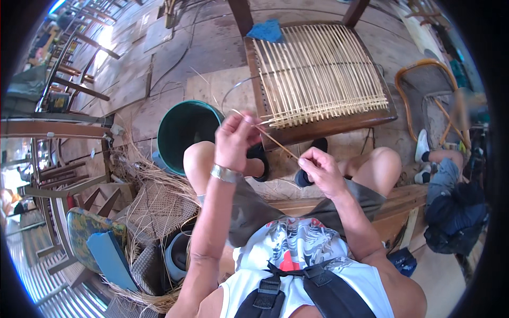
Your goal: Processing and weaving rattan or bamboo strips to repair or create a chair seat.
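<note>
A wooden chair seat frame (pixel 366 123) lies in front of me, with many pale cane strands (pixel 318 66) strung across it and a tighter woven band along its near edge. My left hand (pixel 237 139) is closed at the frame's near left corner, pinching a thin brown cane strand (pixel 281 146). The strand slants down to my right hand (pixel 322 170), whose thumb and fingers pinch its other end. Above my left hand, a thin strip (pixel 225 95) loops out from the seat's left side. A blue cloth (pixel 266 32) rests on the far left corner of the frame.
Left of my knee stands a dark green bucket (pixel 183 132). Loose cane strands (pixel 143 175) are heaped on the floor by a patterned cushion (pixel 87 233) and a blue block (pixel 110 253). A bent cane chair frame (pixel 400 95) and another person (pixel 450 196) are at right.
</note>
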The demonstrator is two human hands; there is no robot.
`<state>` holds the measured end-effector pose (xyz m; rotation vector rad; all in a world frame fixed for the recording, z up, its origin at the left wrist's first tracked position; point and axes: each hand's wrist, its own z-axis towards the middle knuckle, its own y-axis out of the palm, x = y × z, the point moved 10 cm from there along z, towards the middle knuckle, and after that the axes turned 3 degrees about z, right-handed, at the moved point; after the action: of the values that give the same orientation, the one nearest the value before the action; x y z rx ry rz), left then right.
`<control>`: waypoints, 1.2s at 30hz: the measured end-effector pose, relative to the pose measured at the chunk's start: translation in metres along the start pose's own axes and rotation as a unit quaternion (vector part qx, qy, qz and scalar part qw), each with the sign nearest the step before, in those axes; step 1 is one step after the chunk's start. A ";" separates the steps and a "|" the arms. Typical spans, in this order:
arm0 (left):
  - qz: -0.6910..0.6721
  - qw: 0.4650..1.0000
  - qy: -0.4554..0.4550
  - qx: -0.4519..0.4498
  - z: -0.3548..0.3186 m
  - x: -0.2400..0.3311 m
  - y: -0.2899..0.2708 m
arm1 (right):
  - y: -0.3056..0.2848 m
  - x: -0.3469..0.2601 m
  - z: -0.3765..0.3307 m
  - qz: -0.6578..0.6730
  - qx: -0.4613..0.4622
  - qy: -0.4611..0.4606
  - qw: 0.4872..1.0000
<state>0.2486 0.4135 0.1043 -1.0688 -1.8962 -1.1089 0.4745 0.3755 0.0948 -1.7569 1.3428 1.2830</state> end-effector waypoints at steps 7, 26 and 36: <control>0.034 0.999 0.000 0.016 0.095 0.070 -0.071 | -0.039 -0.032 0.018 -0.086 0.064 -0.057 0.993; 0.188 0.945 0.228 0.140 0.001 0.072 0.014 | -0.345 -0.137 0.023 0.008 0.230 -0.164 0.959; -0.055 0.969 0.008 -0.243 -0.026 0.023 0.156 | -0.068 -0.068 -0.029 0.072 0.086 -0.064 0.992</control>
<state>0.3816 0.4438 0.1871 -1.2147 -1.7274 -1.6981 0.5459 0.3990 0.1610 -1.4598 1.4802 1.2916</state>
